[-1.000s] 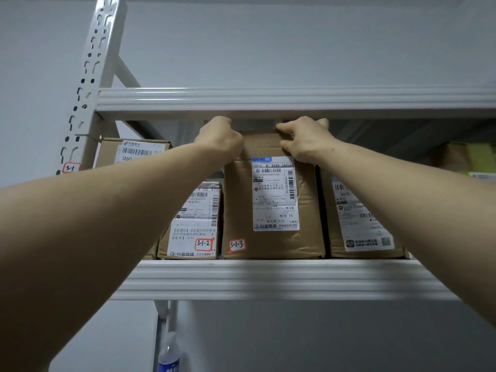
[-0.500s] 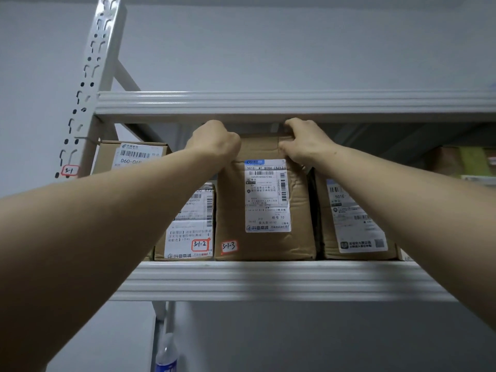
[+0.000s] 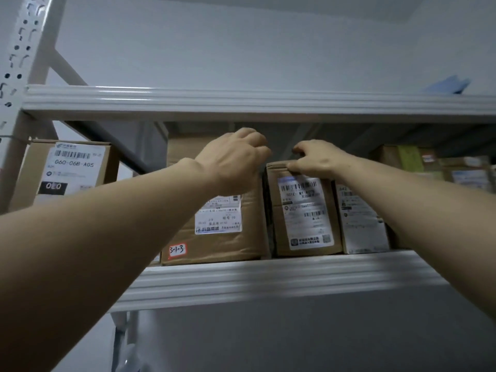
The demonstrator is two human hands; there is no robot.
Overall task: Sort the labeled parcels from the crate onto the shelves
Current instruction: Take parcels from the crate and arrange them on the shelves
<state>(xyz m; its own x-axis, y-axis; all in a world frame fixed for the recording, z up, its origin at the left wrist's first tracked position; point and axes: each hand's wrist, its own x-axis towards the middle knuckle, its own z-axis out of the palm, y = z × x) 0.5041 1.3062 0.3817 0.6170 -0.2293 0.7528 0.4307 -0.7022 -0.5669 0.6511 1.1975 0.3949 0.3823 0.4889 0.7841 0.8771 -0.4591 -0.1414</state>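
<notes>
The brown parcel marked 3-1-3 stands upright on the middle shelf. My left hand is curled over its top right corner, and the fingertips are hidden behind the hand. Right beside it stands a narrower brown parcel with a white label. My right hand pinches that parcel's top front edge between thumb and fingers. The crate is out of view.
A carton labelled 060-06B-A05 sits at the shelf's left end, by the perforated upright. A white-labelled box and blurred parcels fill the right. The upper shelf beam is close above my hands.
My right hand left the 3-1-3 parcel and moved right onto the neighbouring parcel's top. My left hand stayed at the 3-1-3 parcel's top. The view shifted closer.
</notes>
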